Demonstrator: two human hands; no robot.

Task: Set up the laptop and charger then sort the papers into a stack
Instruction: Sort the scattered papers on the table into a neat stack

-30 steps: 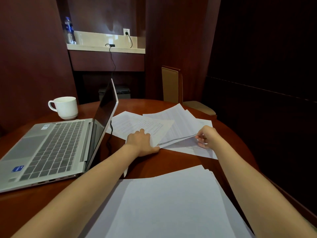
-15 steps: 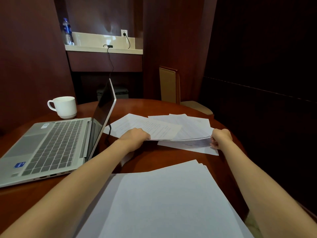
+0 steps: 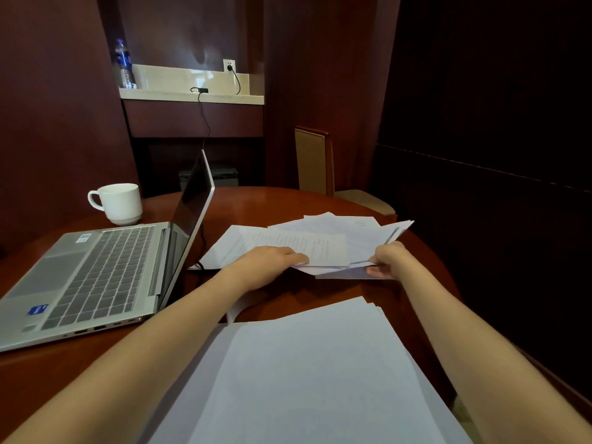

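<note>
Drawn closer together | left grip pinching papers | right grip pinching papers

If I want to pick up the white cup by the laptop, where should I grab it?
Probably by its handle, coming from the left. The white cup stands upright with the handle sticking out to the left, away from the laptop, whose keyboard and open lid crowd the cup's near and right sides.
</note>
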